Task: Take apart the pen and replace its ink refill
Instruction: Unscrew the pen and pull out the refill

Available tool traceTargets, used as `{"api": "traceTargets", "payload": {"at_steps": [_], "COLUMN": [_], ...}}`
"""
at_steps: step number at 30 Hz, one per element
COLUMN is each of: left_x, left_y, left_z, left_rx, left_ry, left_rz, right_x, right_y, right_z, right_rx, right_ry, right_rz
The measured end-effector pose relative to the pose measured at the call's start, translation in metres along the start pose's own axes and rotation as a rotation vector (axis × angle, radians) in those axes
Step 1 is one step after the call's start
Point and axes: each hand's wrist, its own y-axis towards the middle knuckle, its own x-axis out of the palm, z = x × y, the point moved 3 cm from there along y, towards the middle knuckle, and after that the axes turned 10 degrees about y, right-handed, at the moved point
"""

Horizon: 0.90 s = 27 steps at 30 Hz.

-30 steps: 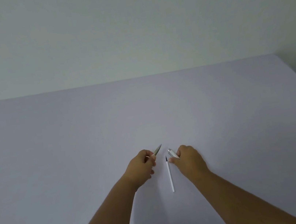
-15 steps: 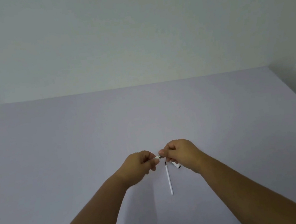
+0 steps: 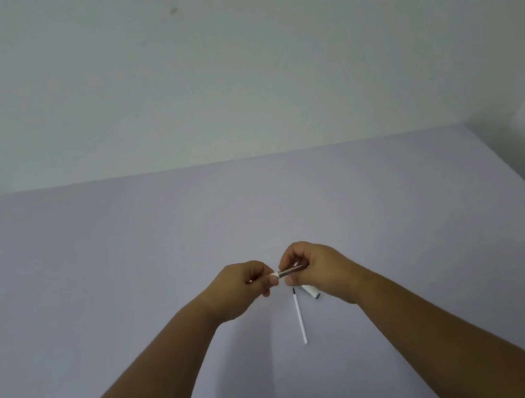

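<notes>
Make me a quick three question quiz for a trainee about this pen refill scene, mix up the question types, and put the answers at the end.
1. True or false: the thin white ink refill lies on the pale lilac table, touched by neither hand.
2. Which hand partly covers the white pen barrel piece lying on the table? A) left hand B) right hand
3. Fill in: the short metallic pen section is held between ____ hands.

Key:
1. True.
2. B: the right hand is above it; the left hand is off to the side.
3. Both.
</notes>
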Motion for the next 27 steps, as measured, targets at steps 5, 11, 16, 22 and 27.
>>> {"api": "traceTargets", "payload": {"at_steps": [5, 11, 16, 22, 27], "left_x": [-0.002, -0.003, -0.002, -0.001, 0.000], "left_y": [-0.003, -0.007, -0.009, -0.009, -0.009], "left_z": [0.003, 0.011, 0.012, 0.015, 0.018], "left_rx": [0.018, 0.047, 0.045, 0.058, 0.059], "left_ry": [0.030, 0.083, 0.064, 0.100, 0.113], "left_rz": [0.047, 0.099, 0.075, 0.081, 0.084], "right_x": [-0.006, -0.005, -0.008, -0.009, -0.010], "right_y": [-0.002, -0.007, -0.008, -0.012, -0.013], "right_z": [-0.002, -0.004, -0.005, -0.004, -0.003], "right_rx": [0.030, 0.039, -0.005, 0.046, 0.000], "right_ry": [0.035, 0.070, 0.037, 0.053, 0.074], "right_rz": [0.033, 0.000, 0.018, 0.046, 0.024]}}
